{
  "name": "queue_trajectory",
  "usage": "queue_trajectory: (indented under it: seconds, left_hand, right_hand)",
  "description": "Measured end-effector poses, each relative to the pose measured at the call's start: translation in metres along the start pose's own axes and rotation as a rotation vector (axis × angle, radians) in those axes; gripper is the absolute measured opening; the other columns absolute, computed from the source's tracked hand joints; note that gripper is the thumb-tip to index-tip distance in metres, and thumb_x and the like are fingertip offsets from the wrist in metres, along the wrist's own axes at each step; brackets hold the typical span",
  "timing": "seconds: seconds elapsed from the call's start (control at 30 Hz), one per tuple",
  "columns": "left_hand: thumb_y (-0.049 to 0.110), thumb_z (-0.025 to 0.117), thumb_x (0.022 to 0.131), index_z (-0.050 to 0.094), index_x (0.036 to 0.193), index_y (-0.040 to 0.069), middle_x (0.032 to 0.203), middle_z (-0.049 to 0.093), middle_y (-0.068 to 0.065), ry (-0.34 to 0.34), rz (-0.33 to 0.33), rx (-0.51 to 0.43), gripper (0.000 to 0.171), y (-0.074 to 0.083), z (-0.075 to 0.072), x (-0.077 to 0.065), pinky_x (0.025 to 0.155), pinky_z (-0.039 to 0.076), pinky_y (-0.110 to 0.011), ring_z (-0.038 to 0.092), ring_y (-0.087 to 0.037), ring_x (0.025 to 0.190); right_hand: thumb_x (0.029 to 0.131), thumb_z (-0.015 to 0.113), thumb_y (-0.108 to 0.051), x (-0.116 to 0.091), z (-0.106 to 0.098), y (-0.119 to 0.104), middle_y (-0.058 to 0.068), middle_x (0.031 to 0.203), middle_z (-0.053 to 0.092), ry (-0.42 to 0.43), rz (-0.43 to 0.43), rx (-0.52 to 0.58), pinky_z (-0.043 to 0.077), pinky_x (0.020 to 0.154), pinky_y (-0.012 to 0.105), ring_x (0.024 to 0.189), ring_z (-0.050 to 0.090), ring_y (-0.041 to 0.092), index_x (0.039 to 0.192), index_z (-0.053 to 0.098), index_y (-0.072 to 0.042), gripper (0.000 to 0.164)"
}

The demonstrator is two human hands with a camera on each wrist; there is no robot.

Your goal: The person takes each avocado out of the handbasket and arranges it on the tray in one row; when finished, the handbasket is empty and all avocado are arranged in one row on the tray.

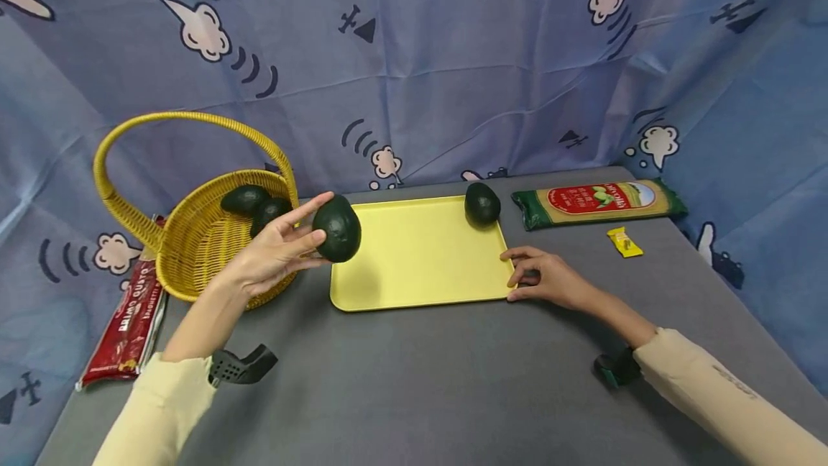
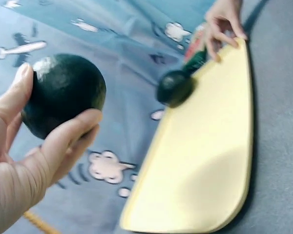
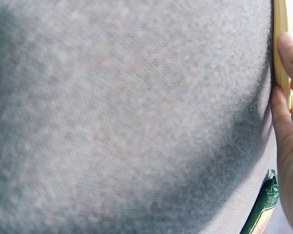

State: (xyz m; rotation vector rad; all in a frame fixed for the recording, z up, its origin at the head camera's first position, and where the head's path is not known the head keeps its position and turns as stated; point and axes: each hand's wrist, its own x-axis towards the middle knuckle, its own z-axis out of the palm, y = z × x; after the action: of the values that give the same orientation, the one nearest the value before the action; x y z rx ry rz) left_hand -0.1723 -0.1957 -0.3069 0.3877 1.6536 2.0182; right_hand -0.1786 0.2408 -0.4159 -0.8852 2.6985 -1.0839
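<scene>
My left hand (image 1: 274, 250) holds a dark green avocado (image 1: 337, 229) between thumb and fingers, raised over the left end of a yellow tray (image 1: 414, 257). In the left wrist view the same avocado (image 2: 63, 95) sits in the fingertips. At the tray's near right corner, my right hand (image 1: 546, 279) grips the rim with curled fingers; the right wrist view shows its fingertips on the tray's edge (image 3: 282, 53). A second avocado (image 1: 481, 205) lies at the tray's far right corner. More avocados (image 1: 246, 200) lie in a yellow wicker basket (image 1: 187, 236), left of the left hand.
A red spaghetti packet (image 1: 126, 322) lies partly behind the basket at the left. Right of the tray are a green and gold pasta packet (image 1: 601, 203) and a small yellow wrapped piece (image 1: 624, 242). The basket's tall handle (image 1: 194, 117) arches upward; a patterned blue curtain (image 1: 414, 78) hangs behind.
</scene>
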Motion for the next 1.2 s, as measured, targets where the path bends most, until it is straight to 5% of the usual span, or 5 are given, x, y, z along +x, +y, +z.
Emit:
queue_trajectory:
  seconds: [0.27,0.53,0.9,1.2]
  left_hand:
    - [0.004,0.052,0.089,0.032,0.141,0.023,0.139,0.033,-0.017,-0.018,-0.034,-0.033,0.059,-0.036,-0.002,0.054,0.092,0.033,-0.057,0.049,-0.029,0.113]
    - [0.005,0.053,0.088,0.032,0.141,0.022,0.141,0.03,-0.013,-0.008,-0.064,-0.001,0.059,-0.05,-0.012,0.093,0.093,0.033,-0.057,0.046,-0.034,0.115]
    - [0.003,0.048,0.091,0.028,0.142,0.019,0.136,0.035,-0.021,-0.041,-0.1,0.099,0.057,-0.064,-0.021,0.126,0.089,0.037,-0.055,0.047,-0.04,0.112]
    - [0.009,0.055,0.088,0.034,0.14,0.021,0.135,0.037,-0.015,-0.02,-0.108,0.208,0.057,-0.069,-0.013,0.148,0.087,0.043,-0.051,0.053,-0.031,0.106]
  right_hand:
    - [0.068,0.077,-0.022,-0.001,0.0,0.002,0.013,0.121,0.05,0.008,-0.006,0.024,0.052,0.072,0.025,0.106,0.05,0.027,0.076,0.068,-0.013,0.015]
    - [0.068,0.078,-0.02,-0.001,0.002,0.003,0.013,0.121,0.05,0.019,-0.013,0.031,0.052,0.072,0.024,0.106,0.05,0.028,0.076,0.069,-0.012,0.014]
    - [0.069,0.077,-0.023,0.0,0.003,0.006,0.011,0.122,0.05,0.012,-0.02,0.028,0.052,0.073,0.024,0.108,0.05,0.026,0.078,0.068,-0.014,0.015]
    - [0.068,0.078,-0.019,-0.002,0.004,0.007,0.015,0.118,0.051,0.052,-0.063,0.037,0.051,0.07,0.021,0.104,0.051,0.029,0.075,0.068,-0.013,0.014]
